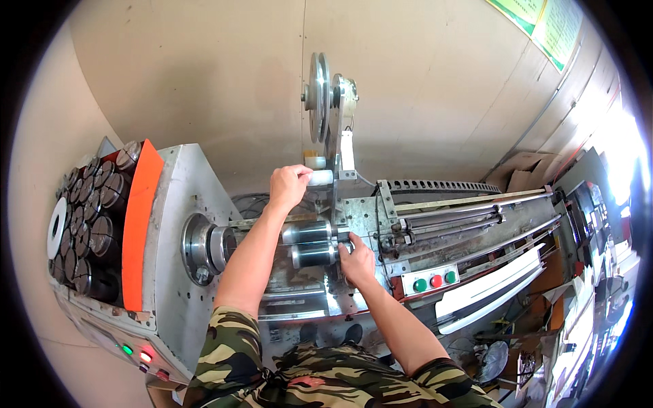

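Camo sleeves (pixel 299 377) at the bottom edge, both forearms reaching up over the machine bed (pixel 476 238). Left hand (pixel 288 185) is wrapped closed around a short white handle (pixel 320 178) that sticks out sideways from the upright post (pixel 335 136) carrying the pulley wheel (pixel 317 92); handle axis runs left-right, so that grip sits on its free end. Right hand (pixel 356 262) is lower and nearer the body, fingertips pinched narrow against the right end of the two steel rollers (pixel 309 243) (exact contact point hidden by the fingers). Rollers lie stacked, long axes horizontal, extending left from the right hand toward the chuck (pixel 207 246). Right hand is the nearer one to the rollers; left is above and behind them. Button box (pixel 430 280) just right of the right wrist. Rack of dark cylinders (pixel 92 224) far left.
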Available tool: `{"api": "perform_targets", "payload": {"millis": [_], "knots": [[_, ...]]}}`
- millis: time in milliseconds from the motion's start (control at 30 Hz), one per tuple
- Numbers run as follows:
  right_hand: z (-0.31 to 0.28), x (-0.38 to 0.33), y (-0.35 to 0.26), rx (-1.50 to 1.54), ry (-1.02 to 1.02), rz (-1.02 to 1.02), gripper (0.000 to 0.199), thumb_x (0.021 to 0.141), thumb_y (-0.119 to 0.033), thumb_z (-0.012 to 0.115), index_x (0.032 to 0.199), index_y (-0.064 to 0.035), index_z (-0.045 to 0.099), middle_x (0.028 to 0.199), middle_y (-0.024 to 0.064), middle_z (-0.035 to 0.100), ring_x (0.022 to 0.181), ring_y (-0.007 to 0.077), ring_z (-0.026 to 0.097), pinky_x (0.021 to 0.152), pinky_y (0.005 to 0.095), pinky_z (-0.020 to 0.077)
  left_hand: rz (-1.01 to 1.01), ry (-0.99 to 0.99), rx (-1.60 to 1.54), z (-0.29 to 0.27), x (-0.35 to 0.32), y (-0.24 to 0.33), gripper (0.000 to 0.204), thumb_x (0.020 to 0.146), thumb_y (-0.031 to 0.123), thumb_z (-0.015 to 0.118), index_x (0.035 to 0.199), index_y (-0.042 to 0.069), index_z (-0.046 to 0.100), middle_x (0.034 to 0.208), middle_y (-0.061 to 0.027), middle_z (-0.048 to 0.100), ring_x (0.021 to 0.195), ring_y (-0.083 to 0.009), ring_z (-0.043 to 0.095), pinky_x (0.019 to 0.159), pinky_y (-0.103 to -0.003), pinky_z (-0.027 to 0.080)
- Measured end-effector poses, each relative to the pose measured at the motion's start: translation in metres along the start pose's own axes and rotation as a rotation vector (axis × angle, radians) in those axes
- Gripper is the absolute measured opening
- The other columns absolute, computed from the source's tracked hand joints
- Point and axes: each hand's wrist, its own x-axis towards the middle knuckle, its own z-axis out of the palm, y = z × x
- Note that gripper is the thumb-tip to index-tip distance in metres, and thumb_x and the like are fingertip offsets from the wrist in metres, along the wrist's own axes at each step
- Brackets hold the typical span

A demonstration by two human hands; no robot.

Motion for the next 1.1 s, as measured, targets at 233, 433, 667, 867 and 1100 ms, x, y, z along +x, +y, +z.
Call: {"api": "perform_targets", "payload": {"millis": [233,433,667,867,1100], "knots": [[0.003,0.002,0.007,-0.003,0.026,-0.035,0.054,0.092,-0.032,0.064,0.133,0.0008,0.058,0.123,0.0277,0.065,0.116,0.0425,0.062,0.102,0.0459,0.0464,0.039,0.006,-0.003,0.007,0.002,-0.008,0.015,0.085,0.018,0.072,0.097,0.011,0.079,0.09,-0.0126,0.075,0.082,-0.0291,0.072,0.075,-0.037,0.055],[0.002,0.003,0.01,-0.02,0.037,-0.025,0.054,0.091,-0.034,0.065,0.133,-0.0013,0.059,0.116,0.0279,0.067,0.11,0.0442,0.064,0.099,0.0479,0.0474,0.01,-0.005,-0.043,0.007,0.0,-0.001,0.014,0.085,0.018,0.072,0.095,0.011,0.079,0.09,-0.0143,0.074,0.084,-0.0322,0.072,0.078,-0.04,0.055],[0.006,0.008,0.019,-0.036,0.053,-0.038,0.053,0.09,-0.035,0.065,0.133,-0.0035,0.061,0.117,0.0265,0.068,0.11,0.0436,0.064,0.098,0.0472,0.0483,0.014,-0.003,-0.032,0.011,0.0,-0.003,0.013,0.086,0.018,0.071,0.095,0.012,0.079,0.088,-0.014,0.074,0.084,-0.0331,0.071,0.08,-0.042,0.055],[0.005,0.009,0.021,-0.039,0.074,-0.047,0.053,0.09,-0.036,0.065,0.133,-0.0041,0.061,0.118,0.0244,0.068,0.111,0.043,0.064,0.099,0.0462,0.0484,0.012,-0.01,-0.028,0.014,-0.001,-0.002,0.013,0.087,0.019,0.071,0.094,0.013,0.079,0.089,-0.0134,0.074,0.085,-0.0334,0.071,0.08,-0.043,0.055],[0.003,0.01,0.025,-0.06,0.082,-0.058,0.053,0.09,-0.035,0.065,0.132,-0.0041,0.062,0.121,0.0233,0.067,0.113,0.0424,0.063,0.1,0.0459,0.0477,0.035,0.002,-0.055,0.019,0.0,-0.003,0.013,0.086,0.02,0.072,0.094,0.013,0.079,0.089,-0.0137,0.074,0.084,-0.0335,0.071,0.078,-0.043,0.055]]}}
